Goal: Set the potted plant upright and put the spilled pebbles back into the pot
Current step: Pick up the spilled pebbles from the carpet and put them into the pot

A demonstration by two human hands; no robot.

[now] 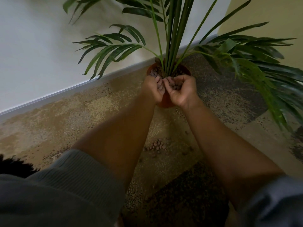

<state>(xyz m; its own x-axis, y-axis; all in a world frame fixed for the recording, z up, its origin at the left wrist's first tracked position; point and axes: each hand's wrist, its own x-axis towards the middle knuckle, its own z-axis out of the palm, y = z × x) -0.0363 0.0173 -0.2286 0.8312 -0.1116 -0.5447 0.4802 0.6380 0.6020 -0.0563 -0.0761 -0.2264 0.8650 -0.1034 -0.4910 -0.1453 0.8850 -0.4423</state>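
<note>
A terracotta pot (166,102) stands upright on the carpet near the wall, with a green palm plant (173,38) rising from it. Brown pebbles (155,71) fill the pot's top. My left hand (153,89) and my right hand (182,90) are cupped side by side at the pot's near rim, holding a heap of pebbles (176,86) over the opening. Several spilled pebbles (156,145) lie on the carpet between my forearms, closer to me than the pot.
A white wall with a grey baseboard (65,94) runs diagonally behind the pot. Long palm fronds (262,66) spread low to the right. The carpet (82,115) is patchy tan and dark. My grey sleeves fill the bottom.
</note>
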